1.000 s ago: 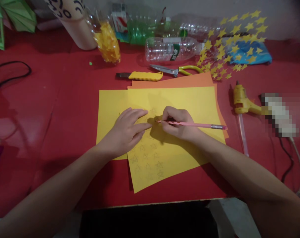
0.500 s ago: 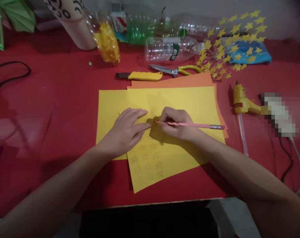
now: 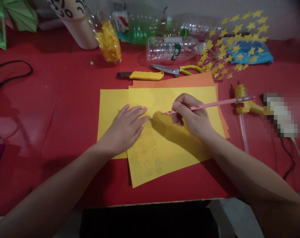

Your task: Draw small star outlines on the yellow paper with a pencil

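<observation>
My left hand [image 3: 126, 129] lies flat with fingers spread on the top yellow sheet [image 3: 189, 142]. My right hand [image 3: 193, 114] is closed around a pink pencil [image 3: 219, 103], whose tip points left, close to the paper; whether it touches I cannot tell. Several small pencilled stars [image 3: 152, 142] run down the left part of the sheet, some hidden by my left hand. Under it are another yellow sheet [image 3: 110, 102] and an orange sheet [image 3: 199, 79].
Behind the sheets lie a yellow cutter [image 3: 147, 76], scissors [image 3: 169, 70], a clear bottle [image 3: 162, 51] and a bottle with yellow pieces [image 3: 109, 46]. Yellow stars [image 3: 236, 49] stand at the back right, a glue gun [image 3: 241, 99] at the right. A black cord [image 3: 13, 61] lies left.
My right hand has moved right and slightly up, away from my left fingertips, and the pencil's eraser end has tilted upward. My left hand has stayed nearly in place.
</observation>
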The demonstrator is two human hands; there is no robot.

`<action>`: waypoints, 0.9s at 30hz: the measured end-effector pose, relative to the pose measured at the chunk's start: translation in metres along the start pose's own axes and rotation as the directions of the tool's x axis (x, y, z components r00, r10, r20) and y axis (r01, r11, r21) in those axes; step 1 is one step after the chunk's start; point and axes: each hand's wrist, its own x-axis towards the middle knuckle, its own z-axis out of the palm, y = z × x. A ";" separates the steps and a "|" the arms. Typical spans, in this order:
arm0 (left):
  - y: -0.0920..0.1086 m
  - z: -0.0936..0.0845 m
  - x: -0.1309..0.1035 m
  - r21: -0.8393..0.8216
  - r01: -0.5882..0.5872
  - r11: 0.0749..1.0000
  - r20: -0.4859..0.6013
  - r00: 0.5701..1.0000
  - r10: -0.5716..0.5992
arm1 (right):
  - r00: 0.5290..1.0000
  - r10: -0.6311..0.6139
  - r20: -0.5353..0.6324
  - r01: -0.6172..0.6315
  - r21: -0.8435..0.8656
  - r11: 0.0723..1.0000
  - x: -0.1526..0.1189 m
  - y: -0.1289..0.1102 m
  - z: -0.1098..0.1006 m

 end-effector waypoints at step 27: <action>-0.003 0.002 -0.001 -0.096 -0.025 0.995 -0.131 0.991 0.012 | 0.970 -0.095 0.225 0.130 -0.147 0.981 -0.004 0.012 0.010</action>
